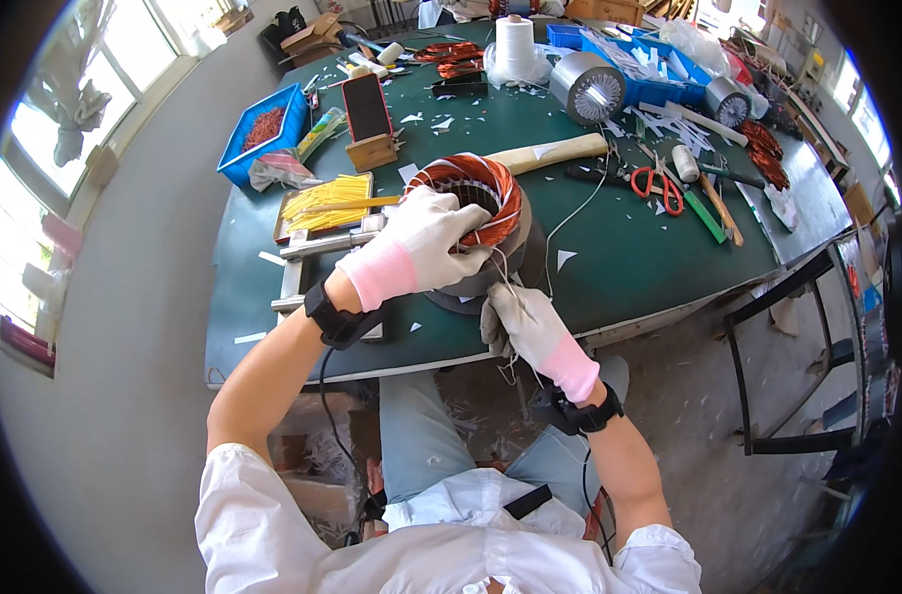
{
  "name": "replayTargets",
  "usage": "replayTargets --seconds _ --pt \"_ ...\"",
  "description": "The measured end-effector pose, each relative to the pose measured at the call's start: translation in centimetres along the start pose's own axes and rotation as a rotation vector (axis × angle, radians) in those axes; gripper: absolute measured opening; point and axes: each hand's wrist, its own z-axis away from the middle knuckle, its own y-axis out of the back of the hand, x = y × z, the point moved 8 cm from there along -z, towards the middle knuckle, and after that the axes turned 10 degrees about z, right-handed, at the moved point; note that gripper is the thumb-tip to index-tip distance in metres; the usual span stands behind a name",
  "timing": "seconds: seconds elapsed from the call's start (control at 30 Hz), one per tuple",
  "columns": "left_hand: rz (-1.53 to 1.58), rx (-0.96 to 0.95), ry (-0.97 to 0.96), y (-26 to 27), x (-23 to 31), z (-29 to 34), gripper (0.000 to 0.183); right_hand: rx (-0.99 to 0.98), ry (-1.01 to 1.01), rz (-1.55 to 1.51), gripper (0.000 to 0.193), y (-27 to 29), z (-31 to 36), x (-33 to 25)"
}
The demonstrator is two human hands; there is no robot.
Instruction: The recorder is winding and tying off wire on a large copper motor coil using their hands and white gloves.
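Observation:
A motor stator with a ring of copper windings (pixel 508 188) stands near the table's front edge. My gloved left hand (pixel 421 243) reaches over its near left side, fingers curled over the ring and closed on it. Below and to the right, my gloved right hand (pixel 532 325) is closed on a thin white cord (pixel 507 265) that runs up to the windings. More cord (pixel 562 223) loops across the table to the right. A yellow stick (pixel 357 204) passes behind my left hand, which hides its end.
Left of the stator are a tray of yellow strips (pixel 322 203), a metal frame (pixel 297 272), a blue bin (pixel 294 104) and a phone on a wooden stand (pixel 369 109). Right lie a mallet handle (pixel 569 148), red-handled scissors (pixel 659 188) and a cord spool (pixel 515 49).

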Motion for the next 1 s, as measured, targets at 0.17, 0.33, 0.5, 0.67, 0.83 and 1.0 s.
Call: replayTargets --seconds 0.17,0.33,0.5,0.67,0.83,1.0 --pt "0.013 0.036 -0.079 0.0 0.1 0.1 0.025 -0.139 -0.190 0.094 0.048 -0.3 -2.1 -0.2" --pt "-0.001 -0.104 -0.038 -0.4 -0.2 -1.0 0.023 -0.480 -0.313 -0.503 0.037 -1.1 -3.6 2.4" --pt "-0.225 0.083 -0.201 1.2 0.8 -0.2 0.032 -0.482 -0.280 -0.646 0.038 -1.4 -2.3 2.4" --pt "-0.373 0.139 0.086 1.9 0.8 0.1 0.075 -0.653 -0.365 -1.074 0.038 -3.1 5.4 5.3" --pt "-0.433 0.497 0.018 3.1 2.6 3.0 0.081 0.106 0.451 -0.043 0.033 4.5 0.7 -9.0" --pt "-0.286 0.592 -0.032 1.9 3.1 2.8 0.058 0.310 0.698 0.400 0.032 3.2 0.0 -9.2"
